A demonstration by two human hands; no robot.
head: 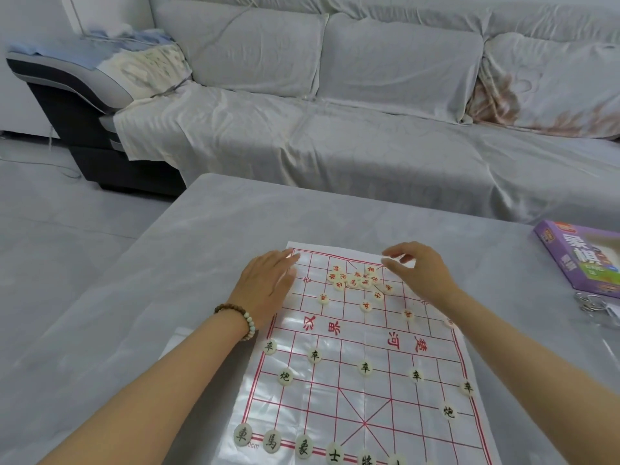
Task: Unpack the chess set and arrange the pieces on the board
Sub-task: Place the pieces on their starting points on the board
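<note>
**Head view.** A glossy white plastic board sheet printed with a red grid point(362, 391) lies on the grey cloth-covered table point(208, 236). Round cream pieces lettered in black point(365, 367) are set out on the near half: 5 in a row, 2 behind them, then a back rank. Round cream pieces lettered in red point(355, 280) lie mostly heaped near the far edge, with 4 spaced along their forward row.

The left hand point(268, 283), fingers straight and released, rests on the sheet's far left corner. The right hand point(419, 273) hovers over the far right, fingers loosely spread, apparently grasping nothing.

The step in hand is judged to be sorting the red heap. It goes best if the left hand pins the slippery sheet while the right lifts 1 piece at a time onto a line crossing, rather than sliding it through its neighbours.

The near back rank is cut off by the lower frame edge. The red characters are too small to read, and a 5th forward piece may sit under the left hand. A purple cardboard box point(583, 260) lies at the table's right.
</note>
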